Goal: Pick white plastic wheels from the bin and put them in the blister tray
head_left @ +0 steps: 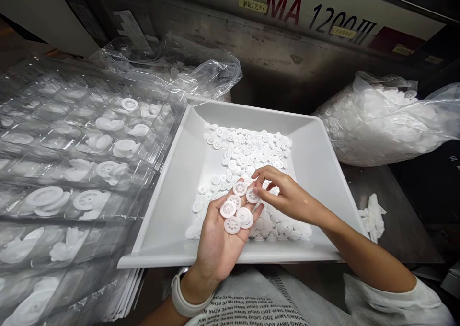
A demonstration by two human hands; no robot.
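My left hand [223, 243] is palm up over the front of a grey-white bin [323, 172], with several small white plastic wheels [232, 225] lying on its palm and fingers. These wheels are round and spoked, with a small hub in the middle. From the right, my right hand [291, 199] reaches in with thumb and index finger closed at the edge of one white plastic wheel [252, 195] over my left fingertips. Beneath both hands, a loose layer of similar white wheels [247, 148] covers part of the bin floor.
Stacked clear plastic trays [118, 187] stand left of the bin, their pockets holding white wheels. A clear bag [215, 74] lies behind it. At right is a full bag of white parts [388, 129], with a crumpled white cloth [373, 215] below. A machine panel [305, 9] spans the back.
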